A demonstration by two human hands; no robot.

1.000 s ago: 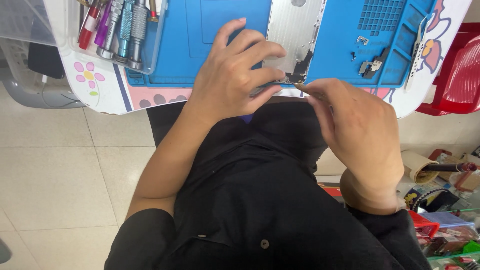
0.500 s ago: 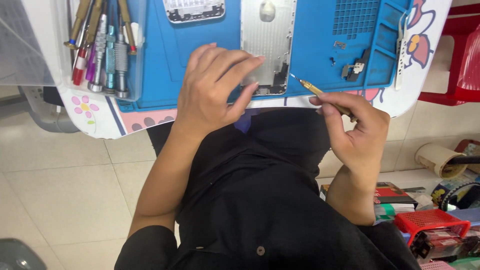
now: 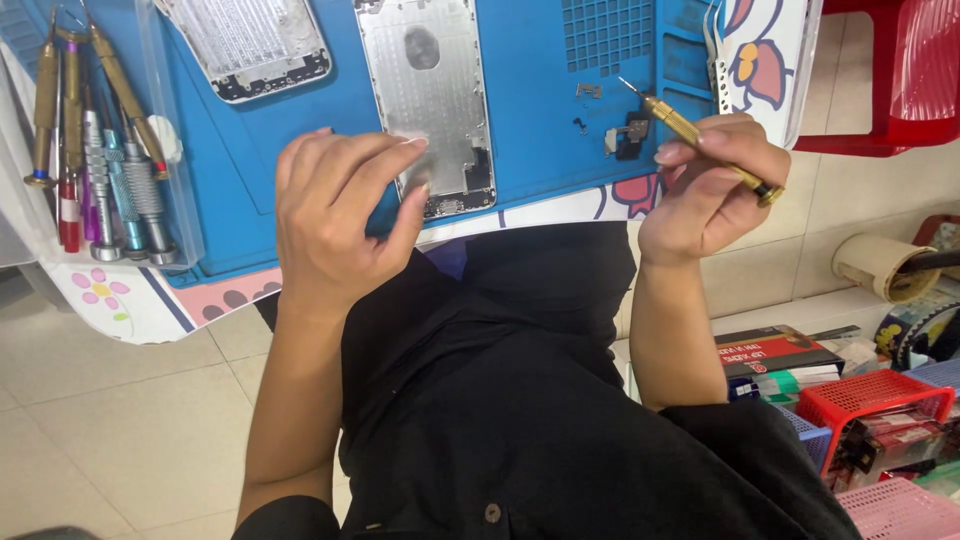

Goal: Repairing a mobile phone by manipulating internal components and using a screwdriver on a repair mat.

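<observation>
A bare silver phone back housing (image 3: 430,100) lies on a blue work mat (image 3: 560,110). My left hand (image 3: 335,215) rests on the housing's lower left edge, fingertips touching the metal. My right hand (image 3: 710,185) is raised beside the mat's right side and grips a brass precision screwdriver (image 3: 695,135), its tip pointing up-left over the mat. A few small dark phone parts (image 3: 625,135) lie on the mat just left of the screwdriver tip. A second phone housing (image 3: 255,45) lies at the upper left of the mat.
A clear tray with several screwdrivers (image 3: 100,160) stands at the mat's left. The table edge has a flower pattern (image 3: 100,290). A red plastic chair (image 3: 900,70) is at the right; red and pink baskets (image 3: 880,410), boxes and tape rolls (image 3: 890,265) sit on the floor.
My right hand has lifted the screwdriver away from the housing and moved to the right. My left hand stays on the housing. The view has tilted toward the table.
</observation>
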